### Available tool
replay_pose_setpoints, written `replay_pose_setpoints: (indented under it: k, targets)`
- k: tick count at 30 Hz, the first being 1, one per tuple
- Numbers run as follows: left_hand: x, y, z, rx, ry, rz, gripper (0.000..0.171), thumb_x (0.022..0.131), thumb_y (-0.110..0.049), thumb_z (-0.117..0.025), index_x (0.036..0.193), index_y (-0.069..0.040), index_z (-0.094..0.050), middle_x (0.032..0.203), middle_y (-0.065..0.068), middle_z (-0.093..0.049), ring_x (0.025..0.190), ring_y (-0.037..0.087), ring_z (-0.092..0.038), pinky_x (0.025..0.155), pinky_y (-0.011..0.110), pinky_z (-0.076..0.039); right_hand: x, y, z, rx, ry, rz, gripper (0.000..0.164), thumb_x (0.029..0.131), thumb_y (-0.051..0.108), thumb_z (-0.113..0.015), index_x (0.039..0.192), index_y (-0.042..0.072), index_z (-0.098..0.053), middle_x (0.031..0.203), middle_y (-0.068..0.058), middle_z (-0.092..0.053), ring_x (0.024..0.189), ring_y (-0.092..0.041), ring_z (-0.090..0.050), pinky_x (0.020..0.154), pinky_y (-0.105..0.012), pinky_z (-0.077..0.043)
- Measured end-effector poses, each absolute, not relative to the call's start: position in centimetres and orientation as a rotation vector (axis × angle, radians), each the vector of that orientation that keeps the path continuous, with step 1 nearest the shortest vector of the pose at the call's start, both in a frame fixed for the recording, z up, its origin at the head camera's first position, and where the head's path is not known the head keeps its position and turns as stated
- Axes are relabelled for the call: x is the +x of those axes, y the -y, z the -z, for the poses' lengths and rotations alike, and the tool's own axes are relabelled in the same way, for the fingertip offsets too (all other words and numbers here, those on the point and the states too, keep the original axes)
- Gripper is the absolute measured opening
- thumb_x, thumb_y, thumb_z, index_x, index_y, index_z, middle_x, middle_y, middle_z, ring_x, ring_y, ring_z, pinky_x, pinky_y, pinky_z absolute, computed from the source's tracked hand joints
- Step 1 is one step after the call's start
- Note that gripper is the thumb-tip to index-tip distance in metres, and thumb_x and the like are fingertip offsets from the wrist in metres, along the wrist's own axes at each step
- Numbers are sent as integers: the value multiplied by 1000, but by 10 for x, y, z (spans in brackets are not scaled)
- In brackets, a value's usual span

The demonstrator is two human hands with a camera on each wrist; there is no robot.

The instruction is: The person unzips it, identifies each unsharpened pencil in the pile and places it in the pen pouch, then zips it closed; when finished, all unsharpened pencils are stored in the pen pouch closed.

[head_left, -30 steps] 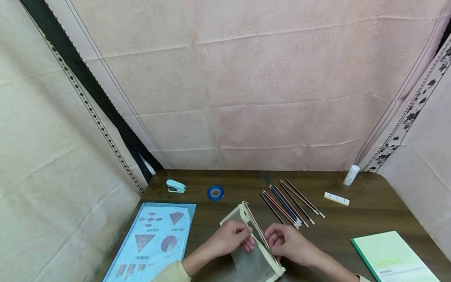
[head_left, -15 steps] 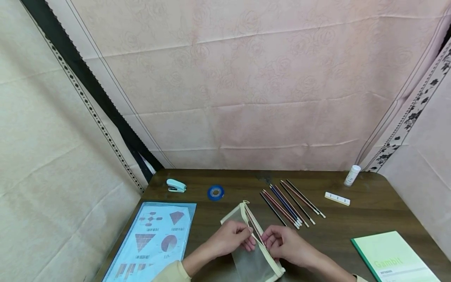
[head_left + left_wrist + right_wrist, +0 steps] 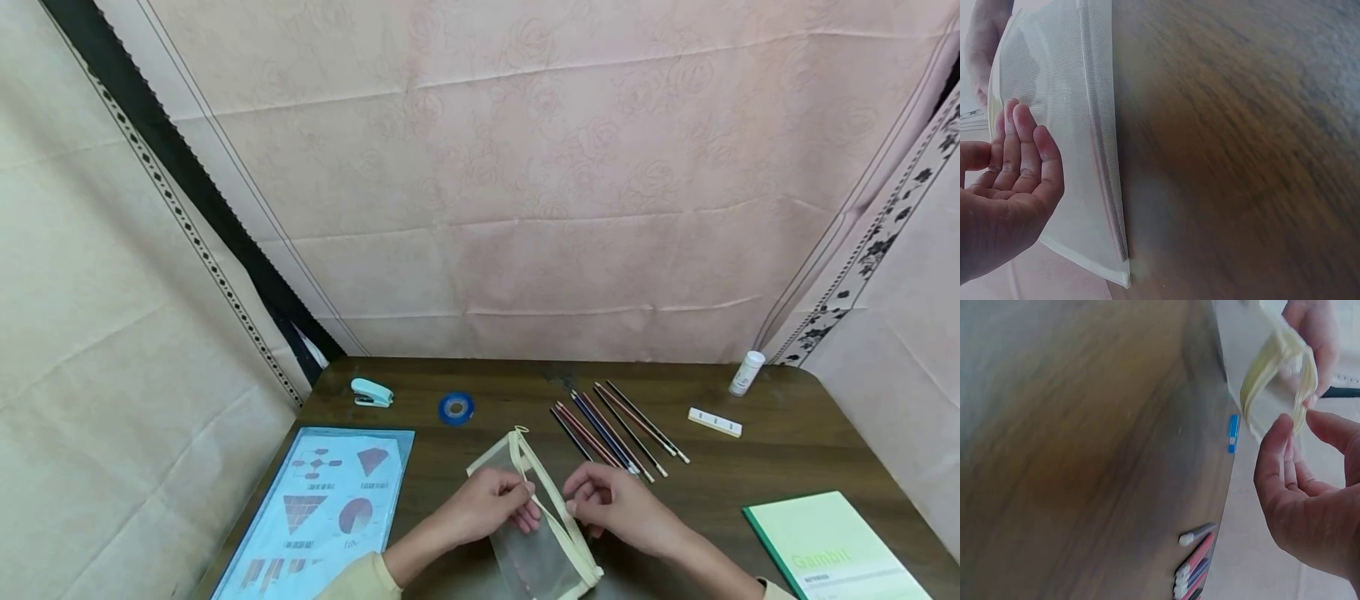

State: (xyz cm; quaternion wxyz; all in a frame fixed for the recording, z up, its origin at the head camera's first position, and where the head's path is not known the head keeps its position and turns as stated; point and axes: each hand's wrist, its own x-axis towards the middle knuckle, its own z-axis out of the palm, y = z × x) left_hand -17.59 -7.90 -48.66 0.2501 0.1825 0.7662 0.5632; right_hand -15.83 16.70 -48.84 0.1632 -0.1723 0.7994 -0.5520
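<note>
My left hand (image 3: 491, 504) pinches one edge of the opening of a cream-rimmed mesh zip pouch (image 3: 577, 550), which stands agape on the desk. Through the mesh in the left wrist view, a slim pencil (image 3: 1105, 194) lies along the pouch's lower side. My right hand (image 3: 626, 508) is at the opposite rim, thumb and forefinger a little apart with nothing visible gripped between them. In the right wrist view, the pouch's opening (image 3: 1260, 372) appears just beyond those fingertips. Several loose pencils (image 3: 611, 425) lie fanned out behind the right hand.
A blue sheet with printed diagrams (image 3: 341, 479) lies at the left and a green notebook (image 3: 840, 542) at the right. Farther back are a light-blue stapler (image 3: 371, 392), blue tape roll (image 3: 456, 408), white block (image 3: 715, 422) and white capped tube (image 3: 747, 373).
The pencil in my right hand has slid down into the pouch and been let go. My right hand has drawn slightly back from the opening; the left keeps its hold on the pouch.
</note>
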Motion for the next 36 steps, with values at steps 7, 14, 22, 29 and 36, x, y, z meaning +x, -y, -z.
replay_pose_setpoints:
  k: [7, 14, 22, 29, 36]
  targets:
    - [-176, 80, 486, 493, -2091, -1527, 37, 100, -34, -50, 85, -8, -72, 78, 6, -74, 72, 21, -72, 68, 30, -60, -170, -177, 494, -502, -2835, 1270, 16, 84, 24, -74, 97, 18, -65, 73, 11, -63, 60, -4, -56, 55, -20, -48]
    - [-174, 84, 486, 501, -2093, -1528, 38, 99, -37, -51, 85, -8, -72, 79, 6, -74, 73, 22, -72, 69, 29, -59, -182, -182, 502, -413, -3143, 872, 30, 77, 22, -80, 104, 19, -68, 69, 19, -54, 60, 3, -48, 58, -18, -41]
    - [-176, 81, 488, 518, -2081, -1536, 40, 98, -39, -52, 85, -6, -71, 79, 7, -74, 72, 20, -72, 69, 30, -60, -196, -190, 512, -436, -3193, 788, 28, 75, 8, -80, 99, 19, -71, 77, 11, -61, 66, -1, -52, 60, -20, -45]
    - [-176, 80, 489, 519, -2090, -1539, 38, 99, -35, -51, 85, -6, -71, 78, 7, -74, 72, 20, -72, 68, 31, -60, -203, -187, 512, -465, -3175, 780, 27, 75, 10, -80, 99, 18, -71, 75, 11, -59, 66, -2, -50, 60, -20, -42]
    - [-176, 79, 489, 532, -2093, -1528, 41, 98, -39, -52, 84, -5, -71, 78, 7, -74, 71, 20, -72, 67, 29, -59, -204, -183, 514, -465, -3177, 715, 28, 75, 8, -81, 100, 19, -72, 79, 10, -58, 68, -5, -51, 61, -22, -44]
